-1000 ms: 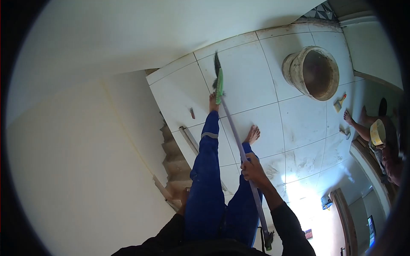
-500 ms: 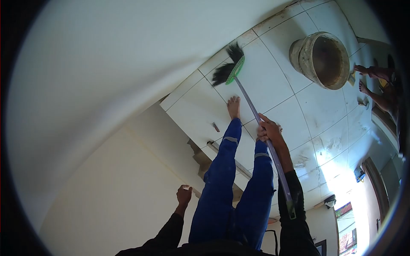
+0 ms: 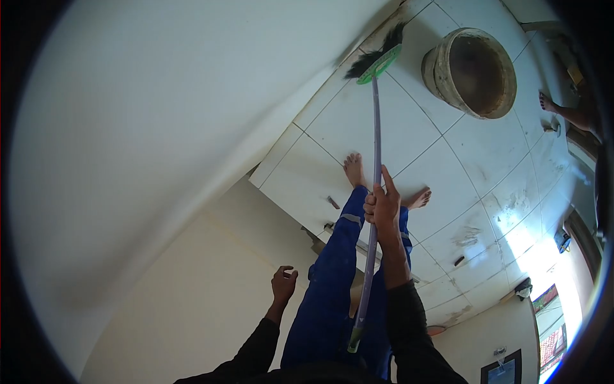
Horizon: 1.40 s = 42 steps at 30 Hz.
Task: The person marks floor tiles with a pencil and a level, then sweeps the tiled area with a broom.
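Note:
My right hand (image 3: 385, 208) is closed around the pale purple handle of a broom (image 3: 376, 128), with the index finger stretched along it. The broom's green head (image 3: 382, 64) and black bristles (image 3: 374, 59) are at the floor's edge, by the foot of the white wall (image 3: 192, 83). The handle's green end (image 3: 354, 340) lies in front of my blue trousers. My left hand (image 3: 283, 283) hangs to the left of my legs, its fingers loosely bent with a gap at the thumb, and I see nothing in it.
A dirty bucket (image 3: 438, 70) of murky liquid stands right of the broom head. Another person's foot (image 3: 547, 102) shows at the far right. Small dark pieces (image 3: 333, 202) lie on the white tiled floor (image 3: 441, 166). Dark smears mark the tiles at right.
The broom head has moved up and to the right along the wall's foot, nearer the bucket. My right hand has shifted left, and the handle's lower end has swung left across my legs.

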Motion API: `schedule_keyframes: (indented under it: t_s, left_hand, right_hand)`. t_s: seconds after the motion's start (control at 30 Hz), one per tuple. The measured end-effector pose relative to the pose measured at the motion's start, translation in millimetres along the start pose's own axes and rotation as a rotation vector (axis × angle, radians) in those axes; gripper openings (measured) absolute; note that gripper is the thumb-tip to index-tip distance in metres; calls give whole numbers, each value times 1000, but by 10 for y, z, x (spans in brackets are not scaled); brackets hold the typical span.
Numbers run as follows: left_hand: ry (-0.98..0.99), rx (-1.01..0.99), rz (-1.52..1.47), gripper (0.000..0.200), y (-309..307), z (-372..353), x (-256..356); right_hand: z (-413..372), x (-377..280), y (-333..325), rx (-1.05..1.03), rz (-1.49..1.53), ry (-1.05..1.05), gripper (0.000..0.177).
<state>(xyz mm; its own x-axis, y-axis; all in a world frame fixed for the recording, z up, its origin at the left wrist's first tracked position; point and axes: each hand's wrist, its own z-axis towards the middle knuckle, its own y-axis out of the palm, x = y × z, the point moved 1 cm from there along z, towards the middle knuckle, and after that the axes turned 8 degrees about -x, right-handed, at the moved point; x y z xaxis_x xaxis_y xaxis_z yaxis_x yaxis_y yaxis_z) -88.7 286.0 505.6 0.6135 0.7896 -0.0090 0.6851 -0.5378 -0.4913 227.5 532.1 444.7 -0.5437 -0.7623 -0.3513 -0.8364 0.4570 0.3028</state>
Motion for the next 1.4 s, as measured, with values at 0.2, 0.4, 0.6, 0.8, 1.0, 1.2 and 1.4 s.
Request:
schedule_keyframes:
  t_s: [0.2, 0.4, 0.6, 0.8, 1.0, 1.2, 1.4]
  left_hand:
    - [-13, -32, 6, 36, 60, 31, 105]
    - [11, -40, -40, 37, 109, 84, 304]
    - [6, -47, -98, 32, 31, 100, 349]
    - [-15, -82, -121, 32, 266, 184, 94]
    - [14, -123, -161, 33, 292, 72, 196]
    - [-4, -129, -131, 31, 317, 98, 261]
    - [7, -109, -102, 31, 374, 37, 293]
  right_hand:
    - [1104, -911, 17, 85, -42, -320, 56]
    - [1011, -241, 161, 32, 38, 4, 56]
    - [601, -46, 77, 80, 56, -137, 55]
    - [1194, -195, -74, 51, -28, -111, 54]
    - [-7, 392, -372, -49, -109, 90, 54]
    - [-375, 506, -267, -180, 81, 276, 56]
    - [798, 1026, -681, -278, 326, 290, 54]
